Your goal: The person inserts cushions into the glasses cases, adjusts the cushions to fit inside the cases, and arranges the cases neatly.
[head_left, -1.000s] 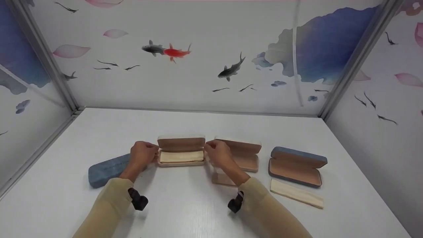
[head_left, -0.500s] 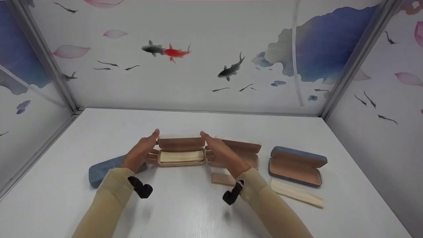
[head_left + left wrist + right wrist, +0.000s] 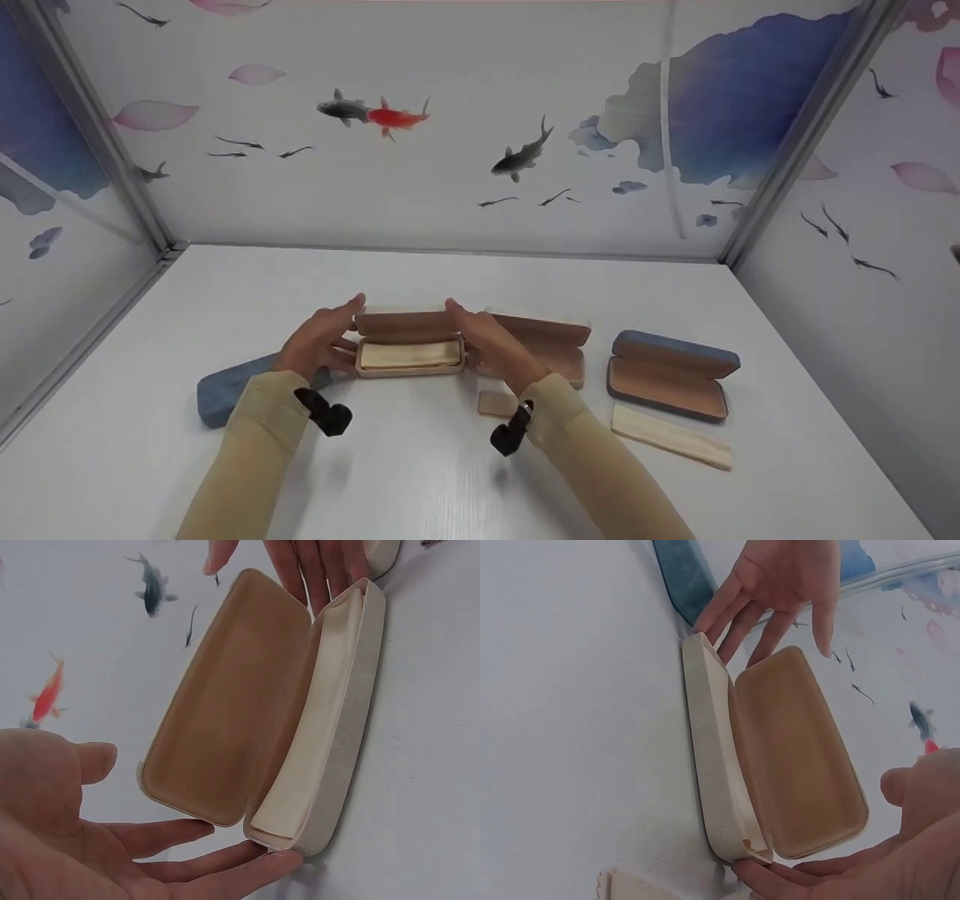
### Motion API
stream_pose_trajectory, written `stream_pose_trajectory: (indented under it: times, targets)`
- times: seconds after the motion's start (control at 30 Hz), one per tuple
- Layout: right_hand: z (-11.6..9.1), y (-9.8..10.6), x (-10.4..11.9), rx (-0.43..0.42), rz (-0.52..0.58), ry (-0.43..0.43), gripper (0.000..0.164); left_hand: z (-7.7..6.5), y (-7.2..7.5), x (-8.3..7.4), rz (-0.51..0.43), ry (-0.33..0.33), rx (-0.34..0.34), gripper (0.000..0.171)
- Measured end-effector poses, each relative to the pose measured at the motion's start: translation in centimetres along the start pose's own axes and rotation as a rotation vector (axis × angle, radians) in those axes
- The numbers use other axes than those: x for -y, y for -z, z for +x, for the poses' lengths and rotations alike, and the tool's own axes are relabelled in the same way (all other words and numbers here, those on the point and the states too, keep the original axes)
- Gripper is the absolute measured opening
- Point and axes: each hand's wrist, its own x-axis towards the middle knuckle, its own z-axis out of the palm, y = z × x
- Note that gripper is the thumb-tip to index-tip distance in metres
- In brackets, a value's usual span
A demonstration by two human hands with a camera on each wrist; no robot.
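White panels printed with fish and petals (image 3: 360,202) stand behind a white tabletop (image 3: 420,472). Near the middle of it sits a cream glasses case (image 3: 405,324), its lid raised, a folded cream cloth (image 3: 409,355) lying inside. The person's left hand (image 3: 319,341) touches the left end with outstretched fingers; the right hand (image 3: 491,345), fingers likewise extended, touches the right end. Just right, partly hidden by that hand, is another open cream case (image 3: 566,367) with a folded beige cloth (image 3: 495,403) before it. Beyond stands an open blue case (image 3: 667,386), a long cream cloth (image 3: 671,436) in front. Left, a closed blue case (image 3: 232,386) lies partly behind the left arm.
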Motion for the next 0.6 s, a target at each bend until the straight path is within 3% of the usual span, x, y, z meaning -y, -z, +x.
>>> stream_pose_trajectory:
  times: [0.27, 0.43, 0.6]
  targets:
    - [0.3, -0.5, 0.5, -0.060, -0.078, -0.026, 0.088, -0.3, -0.7, 0.0, 0.051, 0.001, -0.090, 0.098]
    - [0.8, -0.8, 0.5, -0.108, -0.071, -0.040, 0.087, 0.2, -1.0, -0.2, 0.071, 0.008, -0.139, 0.095]
    - [1.0, -0.8, 0.5, -0.154, -0.089, -0.054, 0.086, 0.0, -1.2, 0.1, 0.028, -0.026, -0.141, 0.096]
